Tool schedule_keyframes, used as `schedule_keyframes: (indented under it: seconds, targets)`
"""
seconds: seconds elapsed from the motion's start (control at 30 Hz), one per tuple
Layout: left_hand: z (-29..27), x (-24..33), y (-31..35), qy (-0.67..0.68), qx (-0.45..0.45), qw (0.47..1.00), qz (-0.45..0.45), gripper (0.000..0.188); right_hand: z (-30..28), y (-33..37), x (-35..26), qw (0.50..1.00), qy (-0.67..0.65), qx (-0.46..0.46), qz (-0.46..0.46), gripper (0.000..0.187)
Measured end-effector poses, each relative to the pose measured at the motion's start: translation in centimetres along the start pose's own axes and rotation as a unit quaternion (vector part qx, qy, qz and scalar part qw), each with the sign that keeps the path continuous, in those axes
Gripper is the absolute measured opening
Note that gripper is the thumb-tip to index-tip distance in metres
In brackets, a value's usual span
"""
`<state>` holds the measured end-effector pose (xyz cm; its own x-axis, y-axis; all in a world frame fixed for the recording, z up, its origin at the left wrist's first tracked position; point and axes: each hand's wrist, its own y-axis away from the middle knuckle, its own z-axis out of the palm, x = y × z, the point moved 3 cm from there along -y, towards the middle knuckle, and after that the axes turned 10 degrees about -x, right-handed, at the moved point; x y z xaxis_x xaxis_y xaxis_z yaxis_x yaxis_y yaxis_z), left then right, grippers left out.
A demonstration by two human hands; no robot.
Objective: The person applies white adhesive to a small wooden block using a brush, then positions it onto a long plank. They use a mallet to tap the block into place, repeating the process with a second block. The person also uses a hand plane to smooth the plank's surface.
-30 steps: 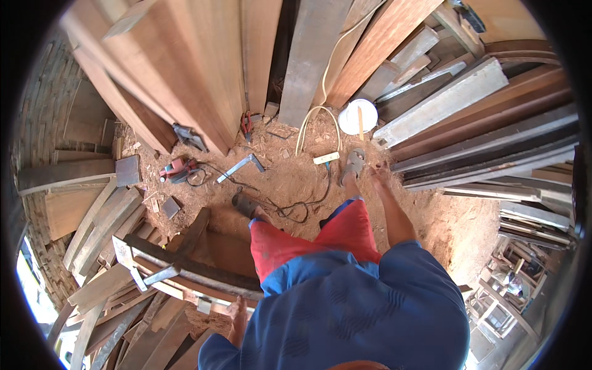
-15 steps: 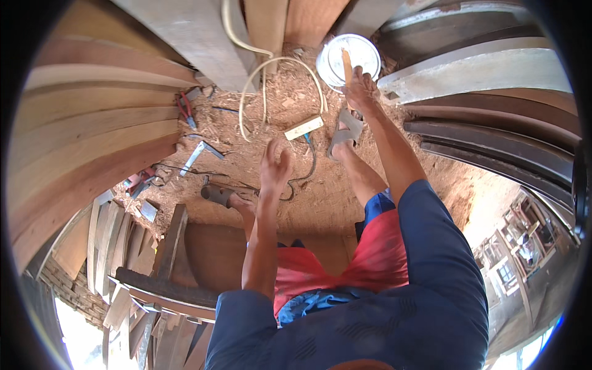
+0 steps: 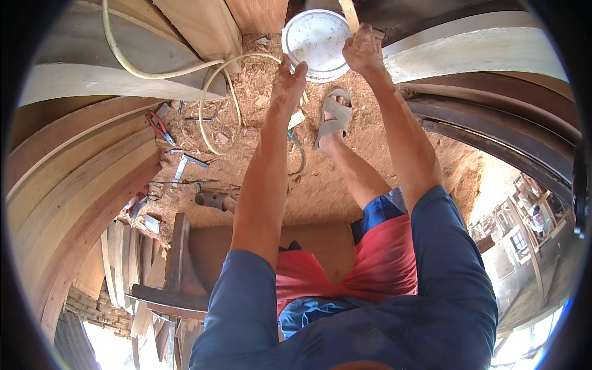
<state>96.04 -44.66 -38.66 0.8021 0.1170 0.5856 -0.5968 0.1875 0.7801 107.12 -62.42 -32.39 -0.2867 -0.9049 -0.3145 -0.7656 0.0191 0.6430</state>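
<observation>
A white, round bucket lid (image 3: 316,40), smudged on top, is on the ground ahead of me. My left hand (image 3: 287,83) is at its near left rim, with the thumb over the edge and the fingers curled along the outside. My right hand (image 3: 365,52) is closed around a flat wooden stick (image 3: 349,13), which points away from me just right of the lid. The stick's lower end is hidden in the hand. How much of a bucket stands beneath the lid cannot be made out.
Pale cable (image 3: 213,111) loops over the shavings-covered ground. Red-handled pliers (image 3: 161,127), a try square (image 3: 185,166) and a white power strip (image 3: 296,118) lie around. Planks (image 3: 80,166) lean at left, dark boards (image 3: 493,123) at right. My sandalled foot (image 3: 335,117) is close by.
My left hand has reached forward from above the ground to the lid's rim. My right hand has moved the stick off the lid's top to its right side. The view has shifted.
</observation>
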Motion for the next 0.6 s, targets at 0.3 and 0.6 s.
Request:
schedule_keyframes:
  seconds: [0.3,0.6]
  targets:
    - [0.6,2.1,5.6,0.125,0.119,0.985,0.013,0.060,0.0,2.7,2.3,0.997,-0.057,-0.011,0.041,0.039]
    - [-7.7,-6.8,17.6,0.152,0.174,0.972,-0.035,0.062,-0.7,4.8,-2.4,0.973,0.176,-0.125,0.082,0.053]
